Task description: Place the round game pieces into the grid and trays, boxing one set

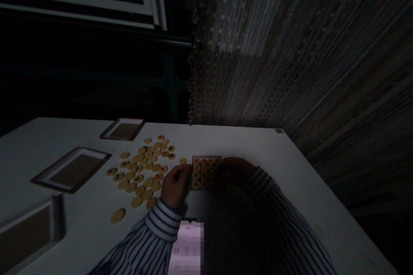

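Observation:
A small square box (pixel 205 172) on the white table (pixel 290 172) holds rows of round tan game pieces with red and dark marks. My left hand (pixel 174 185) rests at the box's left edge, fingers curled, seemingly pinching a piece. On the box's right edge sits my right hand (pixel 237 170), in shadow. A loose heap of several more round pieces (pixel 145 167) lies to the left of the box. Both sleeves are striped white and blue.
Three shallow rectangular trays lie on the table's left side: one at the back (pixel 122 129), one in the middle (pixel 72 168), one at the near left edge (pixel 26 230). A bead curtain (pixel 290 51) hangs behind the table. The room is dim.

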Available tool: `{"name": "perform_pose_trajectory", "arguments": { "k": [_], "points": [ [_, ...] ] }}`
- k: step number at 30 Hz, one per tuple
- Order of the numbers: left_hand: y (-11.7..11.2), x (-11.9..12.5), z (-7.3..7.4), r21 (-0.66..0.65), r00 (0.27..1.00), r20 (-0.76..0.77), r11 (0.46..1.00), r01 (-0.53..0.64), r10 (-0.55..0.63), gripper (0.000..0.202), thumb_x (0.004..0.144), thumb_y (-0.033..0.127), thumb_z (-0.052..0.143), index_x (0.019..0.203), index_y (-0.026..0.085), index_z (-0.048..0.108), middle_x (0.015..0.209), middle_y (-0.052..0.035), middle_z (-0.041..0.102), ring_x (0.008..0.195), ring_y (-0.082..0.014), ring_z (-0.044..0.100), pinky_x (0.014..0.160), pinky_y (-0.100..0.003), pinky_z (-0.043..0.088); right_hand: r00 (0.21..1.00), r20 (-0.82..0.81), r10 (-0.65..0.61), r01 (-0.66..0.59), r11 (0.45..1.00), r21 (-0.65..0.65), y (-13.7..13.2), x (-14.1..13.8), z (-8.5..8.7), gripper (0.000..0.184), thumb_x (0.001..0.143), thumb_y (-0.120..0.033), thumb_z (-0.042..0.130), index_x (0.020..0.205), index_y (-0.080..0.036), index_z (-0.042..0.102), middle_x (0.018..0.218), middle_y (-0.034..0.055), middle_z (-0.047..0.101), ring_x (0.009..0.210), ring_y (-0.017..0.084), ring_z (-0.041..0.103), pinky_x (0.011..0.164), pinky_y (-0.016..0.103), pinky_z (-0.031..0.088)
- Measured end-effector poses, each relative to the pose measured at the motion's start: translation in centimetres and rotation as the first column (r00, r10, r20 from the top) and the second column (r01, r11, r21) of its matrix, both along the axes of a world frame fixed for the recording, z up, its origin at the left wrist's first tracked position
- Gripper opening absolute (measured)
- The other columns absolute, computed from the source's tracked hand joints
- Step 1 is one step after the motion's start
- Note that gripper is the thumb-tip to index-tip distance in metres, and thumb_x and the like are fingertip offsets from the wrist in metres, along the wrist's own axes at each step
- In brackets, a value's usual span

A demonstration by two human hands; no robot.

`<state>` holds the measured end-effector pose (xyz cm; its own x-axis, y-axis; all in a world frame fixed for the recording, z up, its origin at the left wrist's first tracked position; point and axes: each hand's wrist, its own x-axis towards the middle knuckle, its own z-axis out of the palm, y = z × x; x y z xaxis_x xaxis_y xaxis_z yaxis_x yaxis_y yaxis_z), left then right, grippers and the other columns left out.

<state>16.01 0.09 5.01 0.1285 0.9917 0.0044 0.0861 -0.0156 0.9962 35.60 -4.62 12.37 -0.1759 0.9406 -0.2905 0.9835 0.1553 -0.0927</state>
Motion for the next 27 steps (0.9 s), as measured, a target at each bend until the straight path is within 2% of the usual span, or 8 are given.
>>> {"name": "perform_pose_trajectory", "arguments": {
  "k": [13, 27],
  "points": [
    [-0.29, 0.05, 1.04, -0.009, 0.998, -0.046, 0.999, -0.032, 0.031, 0.034, 0.061, 0.046, 0.059, 0.075, 0.016, 0.066, 0.076, -0.0058, 0.069, 0.077, -0.0209, 0.061, 0.075, -0.034, 0.046, 1.000, -0.024, 0.006, -0.006, 1.000, -0.001, 0.04, 0.32, -0.23, 0.022, 0.072, -0.032, 0.052, 0.085, -0.020, 0.066, 0.087, 0.0069, 0.066, 0.081, 0.018, 0.060, 0.066, 0.024, 0.042],
    [-0.14, 0.00, 0.60, -0.017, 1.000, -0.010, 1.000, -0.014, 0.014, 0.036, 0.062, 0.046, 0.060, 0.077, 0.014, 0.066, 0.079, -0.0077, 0.069, 0.080, -0.0213, 0.061, 0.077, -0.035, 0.045, 1.000, -0.005, 0.025, -0.025, 1.000, 0.014, -0.16, 0.20, -0.35, 0.023, 0.074, -0.033, 0.049, 0.086, -0.021, 0.065, 0.088, 0.0062, 0.066, 0.081, 0.020, 0.060, 0.064, 0.025, 0.041]
  ]
}}
